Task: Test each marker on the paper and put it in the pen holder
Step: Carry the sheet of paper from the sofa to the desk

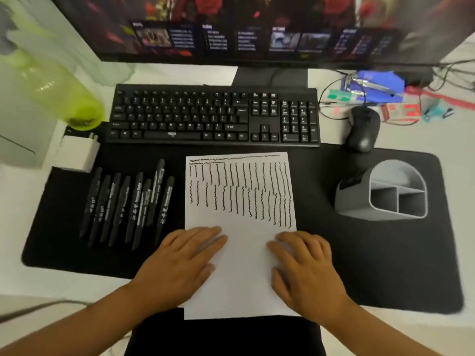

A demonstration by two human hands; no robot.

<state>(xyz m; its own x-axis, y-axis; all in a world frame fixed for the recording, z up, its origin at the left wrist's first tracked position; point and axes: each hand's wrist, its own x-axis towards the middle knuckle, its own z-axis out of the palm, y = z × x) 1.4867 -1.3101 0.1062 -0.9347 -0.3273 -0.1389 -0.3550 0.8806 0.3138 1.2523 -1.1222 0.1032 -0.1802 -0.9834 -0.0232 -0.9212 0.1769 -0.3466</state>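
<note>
Resting flat on the paper (240, 265), left hand (180, 265) and right hand (305, 273) lie spread, holding nothing

The paper (240, 235) is white, and its upper half carries rows of black wavy lines, with a black scribbled line along the top edge. The markers (128, 204) are black with white printed text on their barrels. The desk mat (385, 265) is plain black, and the desk (15, 201) under it is white. The pen holder (359, 201) is grey, with a darker patch on its left side. The keyboard (214, 115) is black with white letters, and the mouse (363, 129) is black. The charger plug (77, 155) is white. The bottle (51, 80) is light green and translucent. The monitor (257, 27) shows red roses on a dark background.
</note>
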